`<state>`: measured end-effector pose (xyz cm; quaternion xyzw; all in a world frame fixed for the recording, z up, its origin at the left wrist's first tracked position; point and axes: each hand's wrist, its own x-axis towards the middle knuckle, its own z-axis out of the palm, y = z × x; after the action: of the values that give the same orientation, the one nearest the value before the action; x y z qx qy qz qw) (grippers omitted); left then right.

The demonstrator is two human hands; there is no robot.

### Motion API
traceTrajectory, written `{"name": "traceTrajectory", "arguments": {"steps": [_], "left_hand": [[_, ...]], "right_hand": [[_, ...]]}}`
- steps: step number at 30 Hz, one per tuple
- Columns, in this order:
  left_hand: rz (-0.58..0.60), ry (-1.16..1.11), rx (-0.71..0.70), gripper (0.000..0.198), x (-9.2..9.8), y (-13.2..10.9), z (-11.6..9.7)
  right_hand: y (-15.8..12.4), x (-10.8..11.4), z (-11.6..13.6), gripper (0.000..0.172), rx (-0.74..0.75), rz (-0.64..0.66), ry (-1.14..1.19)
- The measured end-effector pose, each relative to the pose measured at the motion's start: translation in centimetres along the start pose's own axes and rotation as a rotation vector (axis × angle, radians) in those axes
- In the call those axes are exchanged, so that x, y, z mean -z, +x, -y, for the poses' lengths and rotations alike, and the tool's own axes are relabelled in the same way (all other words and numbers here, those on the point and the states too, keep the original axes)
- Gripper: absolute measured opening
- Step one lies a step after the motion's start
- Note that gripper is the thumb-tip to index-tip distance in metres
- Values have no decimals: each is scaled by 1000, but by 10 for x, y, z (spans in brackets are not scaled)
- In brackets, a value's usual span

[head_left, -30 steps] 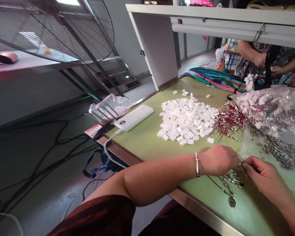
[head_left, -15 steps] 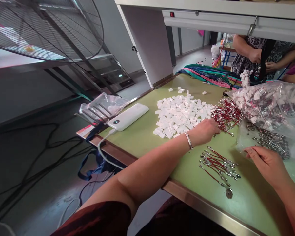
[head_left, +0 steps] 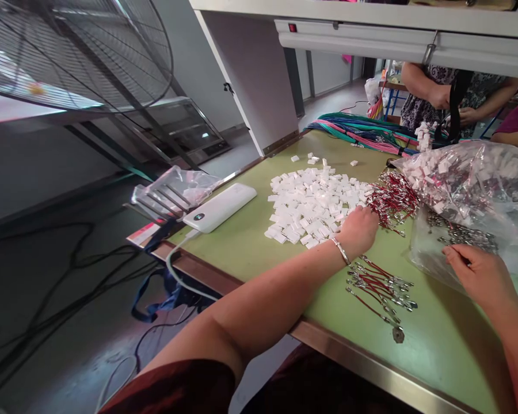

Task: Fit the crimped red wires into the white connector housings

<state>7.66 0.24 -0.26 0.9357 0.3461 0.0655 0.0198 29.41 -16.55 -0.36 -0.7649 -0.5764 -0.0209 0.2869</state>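
My left hand (head_left: 359,229), with a bracelet at the wrist, reaches to the edge between the heap of white plastic connector housings (head_left: 311,201) and the pile of short red wires (head_left: 392,198). Its fingers are curled down and closed; what they hold, if anything, is hidden behind the knuckles. On the right, my right hand (head_left: 483,273) is closed, thumb against the curled fingers, at the clear plastic bag's edge. I cannot make out anything in its grip. Between the hands and nearer me lies a loose row of red wires with metal terminals (head_left: 380,287).
A clear bag of white connectors (head_left: 470,172) lies at the right, near dark metal-ended pieces (head_left: 470,233). Bundled coloured cables (head_left: 362,132) run along the back. A white power bank (head_left: 220,208) with a cable sits left. A person's hands (head_left: 442,98) work beyond the table.
My left hand has shifted slightly toward me, its fingers more curled. My right hand has moved a little right and up, nearer the dark metal-ended pieces. The whole view has shifted slightly.
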Motion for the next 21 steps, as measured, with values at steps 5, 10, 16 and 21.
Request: {"name": "traceTrajectory", "arguments": {"steps": [5, 10, 16, 21], "left_hand": [[3, -21, 44, 19, 0, 1, 6], [-26, -59, -10, 18, 3, -3, 7], [-49, -212, -3, 20, 1, 4, 7], [-33, -287, -169, 35, -4, 6, 8]], "right_hand": [[13, -1, -34, 23, -58, -65, -420], [20, -11, -40, 25, 36, 45, -519], [21, -22, -18, 24, 66, 37, -614], [22, -20, -18, 27, 73, 26, -546]]}}
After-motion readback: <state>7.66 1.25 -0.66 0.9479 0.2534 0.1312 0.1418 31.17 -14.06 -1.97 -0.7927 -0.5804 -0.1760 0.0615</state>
